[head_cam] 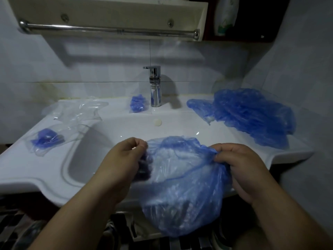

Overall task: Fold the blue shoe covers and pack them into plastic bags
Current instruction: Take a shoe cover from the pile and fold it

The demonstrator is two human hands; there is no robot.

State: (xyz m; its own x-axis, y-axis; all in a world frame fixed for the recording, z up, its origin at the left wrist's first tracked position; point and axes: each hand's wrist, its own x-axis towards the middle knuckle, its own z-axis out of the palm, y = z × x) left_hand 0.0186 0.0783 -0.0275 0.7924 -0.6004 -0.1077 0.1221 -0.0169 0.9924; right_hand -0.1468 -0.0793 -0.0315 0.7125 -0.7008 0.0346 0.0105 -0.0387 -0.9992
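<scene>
Head view. White sink (45, 170) against tiled wall; tap (155, 87) at back, rail (108, 30) above. Cover pile (252, 114) on right ledge. Empty bags (79, 110) and packed bag (46, 139) on left ledge. Left hand (122, 159) and right hand (241, 165) apart, each pinching an edge of one cover (183, 186), which hangs between them over the sink's front rim.

A tap (155, 87) is mounted at the back rim of a white sink (45, 177). Blue covers (252, 114) are heaped on its right ledge. One filled bag (137, 103) is laid just left of the tap, a second bag (46, 139) on the left ledge, with empty bags (79, 109) spread behind it.
</scene>
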